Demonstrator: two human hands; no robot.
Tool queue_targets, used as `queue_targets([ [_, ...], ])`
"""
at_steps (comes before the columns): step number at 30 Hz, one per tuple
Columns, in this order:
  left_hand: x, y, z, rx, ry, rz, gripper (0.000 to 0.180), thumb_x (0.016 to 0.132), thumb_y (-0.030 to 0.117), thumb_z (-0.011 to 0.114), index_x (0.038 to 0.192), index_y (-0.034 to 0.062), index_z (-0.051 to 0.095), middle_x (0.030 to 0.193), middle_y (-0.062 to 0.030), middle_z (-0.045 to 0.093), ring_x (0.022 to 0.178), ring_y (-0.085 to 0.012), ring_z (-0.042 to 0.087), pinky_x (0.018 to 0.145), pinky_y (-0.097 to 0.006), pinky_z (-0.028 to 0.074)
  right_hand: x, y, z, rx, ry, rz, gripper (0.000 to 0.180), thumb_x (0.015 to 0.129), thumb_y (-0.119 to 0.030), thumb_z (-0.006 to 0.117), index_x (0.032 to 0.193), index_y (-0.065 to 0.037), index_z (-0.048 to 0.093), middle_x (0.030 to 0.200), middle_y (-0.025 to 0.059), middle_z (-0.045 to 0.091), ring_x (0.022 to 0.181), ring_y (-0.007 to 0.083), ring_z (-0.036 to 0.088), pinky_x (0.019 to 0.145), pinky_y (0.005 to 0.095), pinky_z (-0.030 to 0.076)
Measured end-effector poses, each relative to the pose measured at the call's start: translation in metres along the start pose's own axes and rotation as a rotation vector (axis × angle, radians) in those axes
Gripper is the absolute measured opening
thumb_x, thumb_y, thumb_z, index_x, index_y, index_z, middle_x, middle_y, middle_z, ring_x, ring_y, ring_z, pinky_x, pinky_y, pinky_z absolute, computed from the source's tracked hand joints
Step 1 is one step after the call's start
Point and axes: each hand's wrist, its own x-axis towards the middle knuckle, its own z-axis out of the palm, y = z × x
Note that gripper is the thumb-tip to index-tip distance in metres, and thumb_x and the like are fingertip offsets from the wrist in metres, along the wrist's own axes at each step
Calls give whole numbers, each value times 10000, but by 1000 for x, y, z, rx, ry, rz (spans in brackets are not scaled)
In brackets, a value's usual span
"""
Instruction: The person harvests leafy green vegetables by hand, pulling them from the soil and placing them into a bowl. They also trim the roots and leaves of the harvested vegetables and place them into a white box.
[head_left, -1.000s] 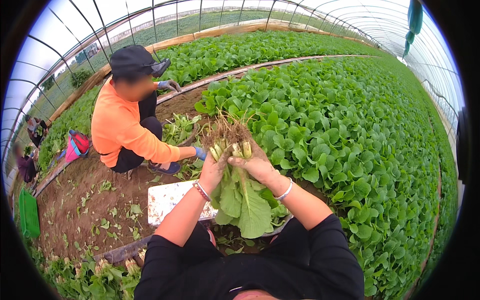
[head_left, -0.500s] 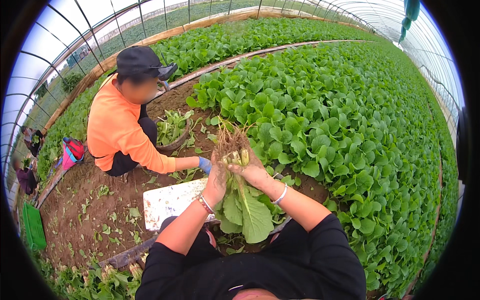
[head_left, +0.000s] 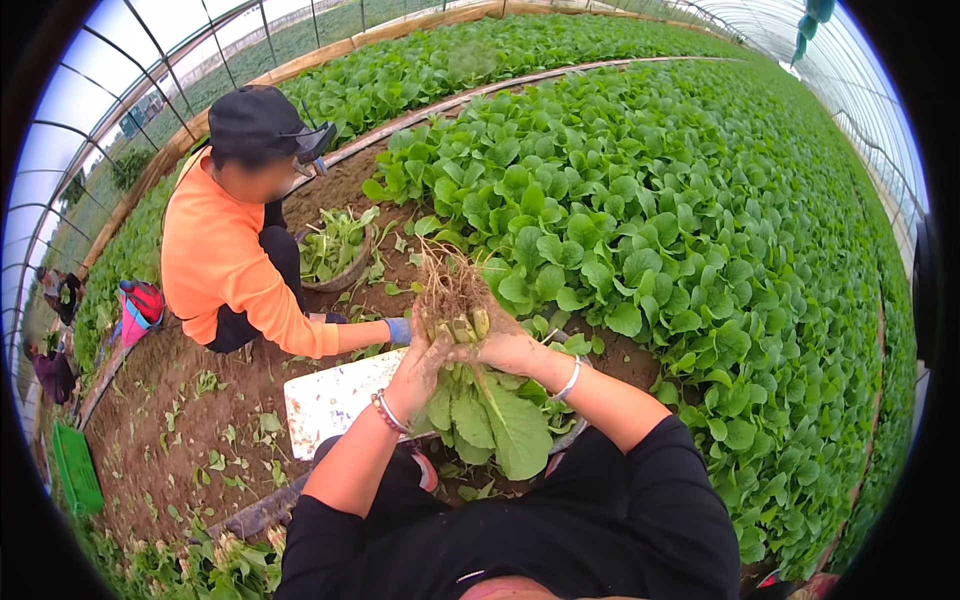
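Both forearms reach forward, the left hand and right hand clasping a bunch of leafy greens between them, roots up.

The bunch of greens hangs roots-up between the left hand and right hand. A board lies below-left. A crouching person sits left, a basket beside them. The planted bed spreads right.

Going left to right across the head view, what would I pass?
Green crate → pink bag → person in orange top → white board → left hand → bunch of uprooted greens → right hand → bed of leafy greens.
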Motion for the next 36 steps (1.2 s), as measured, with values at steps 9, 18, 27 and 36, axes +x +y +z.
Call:
queue_targets([
  [9, -3, 19, -31, -48, -82, -239, 472, 745, 7, 655, 1166, 36, 442, 1041, -78, 579, 876, -170, 575, 718, -297, 471, -5, -3, 7, -498, 20, -58, 1023, 520, -266, 845, 1302, 2, 243, 1251, 155, 323, 1167, 251, 356, 1010, 347, 301],
  [18, -11, 23, -9, 68, -79, -74, 586, 664, 56, 751, 1167, 22, 452, 993, -55, 598, 836, -135, 575, 699, -281, 480, -3, 4, 4, -464, -167, -157, 1156, 518, -337, 839, 1377, -46, 121, 1416, 164, 100, 1315, 298, 143, 1071, 356, 194],
  [27, -14, 117, -56, 1420, 6, 273, 879, 569, 314, 802, 1267, 38, 344, 1189, -89, 501, 1094, -217, 499, 1051, -412, 249, 83, 22, 61, -927, -142, -420, 915, 659, -587, 625, 1374, -145, 262, 1444, 140, 122, 1348, 302, 44, 1050, 506, 99],
  [36, -40, 25, -128, 1751, -37, -190, 812, 617, 459, 689, 1250, 49, 389, 1124, -139, 553, 1103, -265, 487, 1049, -431, 230, 71, 190, 101, -934, -243, -260, 760, 748, -581, 473, 1341, -132, 317, 1380, 102, 304, 1297, 281, 208, 1091, 488, 34],
])
